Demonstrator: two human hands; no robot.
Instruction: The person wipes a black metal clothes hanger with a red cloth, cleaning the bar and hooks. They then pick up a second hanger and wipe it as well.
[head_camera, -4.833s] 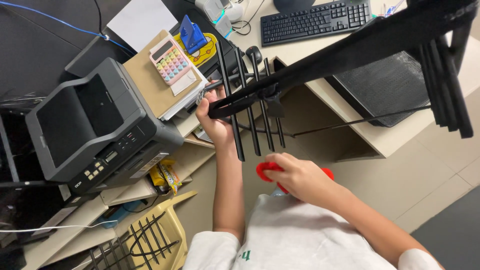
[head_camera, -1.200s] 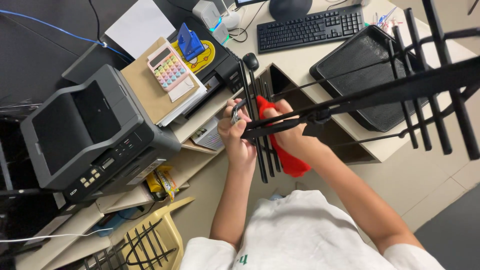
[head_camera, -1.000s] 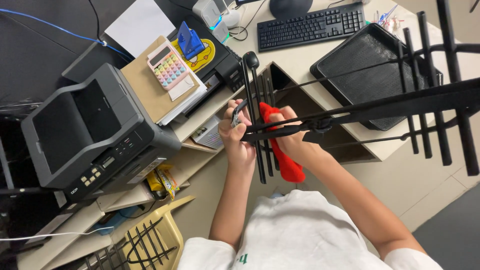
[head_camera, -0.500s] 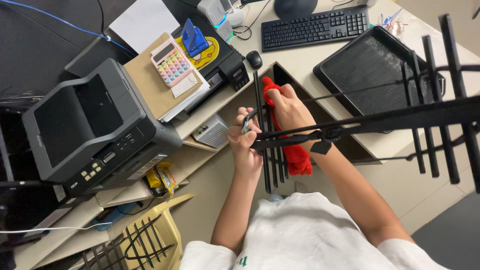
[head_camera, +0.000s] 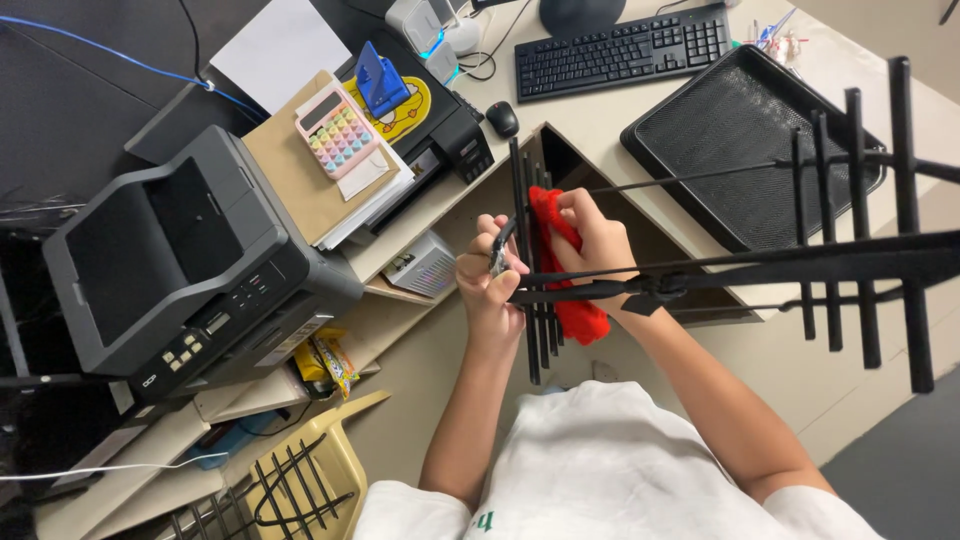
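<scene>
A black metal rack with several parallel bars (head_camera: 760, 262) reaches from the right edge across to my hands. My left hand (head_camera: 488, 282) grips the rack's near end, where a row of bars stands upright. My right hand (head_camera: 592, 238) holds a red cloth (head_camera: 566, 256) pressed against those upright bars. Part of the cloth hangs down below my right hand. The rack's long bar crosses in front of my right wrist.
A grey printer (head_camera: 180, 262) sits at left on a shelf. A pastel calculator (head_camera: 336, 130) lies on a brown envelope. On the beige desk (head_camera: 600, 115) are a black keyboard (head_camera: 620, 45), a mouse (head_camera: 502, 118) and a black mesh tray (head_camera: 745, 140). A yellow chair (head_camera: 300, 480) stands below.
The red cloth has moved up along the upright bars with my right hand. The rack has swung so its far bars sit further right. My left hand keeps its grip.
</scene>
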